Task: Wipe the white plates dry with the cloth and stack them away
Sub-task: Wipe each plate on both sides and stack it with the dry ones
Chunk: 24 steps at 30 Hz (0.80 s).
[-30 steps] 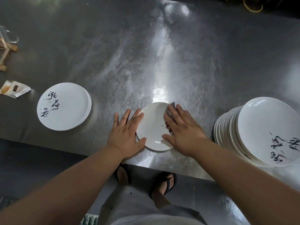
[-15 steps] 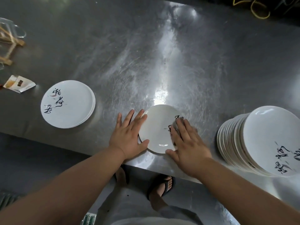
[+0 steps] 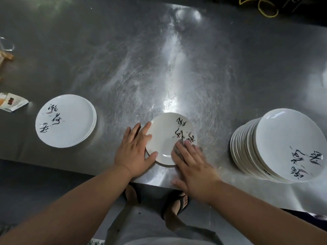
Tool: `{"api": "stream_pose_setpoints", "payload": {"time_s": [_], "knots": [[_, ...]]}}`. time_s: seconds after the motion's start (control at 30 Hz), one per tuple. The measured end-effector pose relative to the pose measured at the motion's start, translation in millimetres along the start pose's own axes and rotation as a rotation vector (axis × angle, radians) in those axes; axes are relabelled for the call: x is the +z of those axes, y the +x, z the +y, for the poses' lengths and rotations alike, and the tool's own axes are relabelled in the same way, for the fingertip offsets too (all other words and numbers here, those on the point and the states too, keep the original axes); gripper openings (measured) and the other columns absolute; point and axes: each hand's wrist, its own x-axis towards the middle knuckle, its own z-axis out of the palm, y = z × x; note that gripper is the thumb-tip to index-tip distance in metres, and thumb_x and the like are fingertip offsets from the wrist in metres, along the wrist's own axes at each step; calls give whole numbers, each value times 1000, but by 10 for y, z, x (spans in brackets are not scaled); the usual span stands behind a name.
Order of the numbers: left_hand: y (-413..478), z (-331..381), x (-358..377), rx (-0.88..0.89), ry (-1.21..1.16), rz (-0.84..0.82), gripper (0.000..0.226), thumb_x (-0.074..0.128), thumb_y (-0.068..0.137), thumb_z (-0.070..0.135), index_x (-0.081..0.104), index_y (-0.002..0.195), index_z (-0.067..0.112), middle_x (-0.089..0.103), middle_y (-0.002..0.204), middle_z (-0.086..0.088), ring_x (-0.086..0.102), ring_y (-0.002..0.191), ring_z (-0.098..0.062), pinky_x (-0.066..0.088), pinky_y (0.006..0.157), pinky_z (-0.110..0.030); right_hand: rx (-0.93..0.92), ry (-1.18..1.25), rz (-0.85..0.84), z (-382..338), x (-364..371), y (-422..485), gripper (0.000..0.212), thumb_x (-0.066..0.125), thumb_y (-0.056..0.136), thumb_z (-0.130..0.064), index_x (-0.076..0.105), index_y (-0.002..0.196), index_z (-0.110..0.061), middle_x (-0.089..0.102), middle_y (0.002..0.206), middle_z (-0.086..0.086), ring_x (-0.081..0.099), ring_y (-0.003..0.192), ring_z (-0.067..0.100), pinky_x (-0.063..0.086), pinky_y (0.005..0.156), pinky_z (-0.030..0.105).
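A small white plate point(image 3: 166, 133) with black brush writing lies on the steel table near its front edge. My left hand point(image 3: 134, 151) lies flat with straight fingers against the plate's left rim, thumb on its near edge. My right hand point(image 3: 192, 167), blurred, presses a grey cloth point(image 3: 178, 149) flat on the plate's near right part; only the cloth's edge shows under the fingers. A low stack of white plates point(image 3: 65, 121) sits to the left. A tall, leaning stack of white plates point(image 3: 279, 147) stands to the right.
The steel table point(image 3: 159, 59) stretches far back, with a wet sheen in its middle. A small printed packet point(image 3: 12, 102) lies at the left edge, with wooden and glass items point(image 3: 5, 53) behind it. My sandalled feet point(image 3: 177, 202) show below the table's front edge.
My right hand has slid the cloth from the plate's right side down to its near right edge, uncovering the writing. My left hand has stayed at the left rim.
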Motion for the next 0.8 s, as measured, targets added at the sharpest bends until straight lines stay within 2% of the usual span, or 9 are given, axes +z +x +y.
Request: {"api": "stream_pose_setpoints", "payload": {"time_s": [0.07, 0.2, 0.3, 0.37, 0.43, 0.5, 0.57, 0.67, 0.8], "knots": [[2, -4, 8, 3, -4, -1, 63, 49, 92, 62, 51, 136, 18, 7, 174, 10, 6, 161, -28, -4, 130, -48, -28, -20, 44, 133, -46, 11, 89, 12, 100, -74, 17, 167, -15, 1, 175, 12, -11, 160, 33, 11, 129, 55], [-6, 15, 8, -14, 16, -9, 62, 48, 91, 65, 44, 135, 22, 8, 173, 9, 13, 158, -32, 5, 130, -55, 169, -20, 82, 385, -335, 380, 84, 9, 99, -67, -6, 167, -19, -23, 172, 6, -25, 157, 31, -1, 130, 52], [-22, 16, 20, 3, 10, 43, 57, 51, 90, 62, 44, 128, 20, 22, 171, 0, 23, 154, -36, 12, 128, -57, 229, 73, 101, 107, -189, 334, 88, 4, 95, -69, -9, 166, -18, -27, 171, 7, -31, 155, 32, -4, 129, 54], [-33, 13, 33, 18, 3, 117, 51, 53, 91, 55, 45, 124, 17, 36, 164, -7, 32, 148, -39, 19, 126, -58, 162, 102, 97, -164, 46, 79, 88, 16, 97, -69, 4, 167, -17, -15, 174, 8, -25, 157, 32, 2, 130, 55], [-42, 27, 23, 39, -12, 181, 54, 52, 90, 48, 47, 131, 13, 45, 156, -10, 39, 142, -39, 22, 124, -57, 78, 78, 115, -234, 215, -130, 85, 30, 99, -67, 21, 166, -16, 3, 175, 9, -10, 161, 32, 11, 130, 54], [-44, 48, -12, 46, 6, 185, 68, 51, 86, 42, 45, 147, 13, 45, 152, -8, 39, 140, -37, 17, 126, -52, 53, 65, 166, -58, 219, -105, 80, 38, 97, -64, 36, 161, -17, 20, 172, 8, 6, 161, 33, 20, 128, 55], [-39, 41, -35, 58, 48, 136, 78, 50, 83, 41, 41, 156, 17, 38, 159, -4, 32, 145, -36, 12, 128, -52, 69, 35, 206, 201, 107, 37, 75, 38, 98, -62, 42, 158, -18, 26, 170, 7, 14, 160, 33, 22, 127, 55], [-30, 14, -48, 95, 71, 60, 75, 50, 88, 49, 44, 157, 20, 25, 171, 0, 22, 155, -36, 10, 128, -57, 111, -39, 177, 494, -198, 306, 76, 24, 102, -64, 26, 165, -21, 7, 175, 2, 0, 161, 31, 15, 129, 56], [-42, 3, -46, 131, 83, 58, 64, 50, 93, 57, 54, 149, 27, 32, 168, 1, 27, 153, -36, 13, 128, -59, 208, -16, 150, 397, -410, 539, 83, 21, 103, -66, -2, 168, -19, -23, 173, 0, -24, 158, 29, -7, 129, 48]]}}
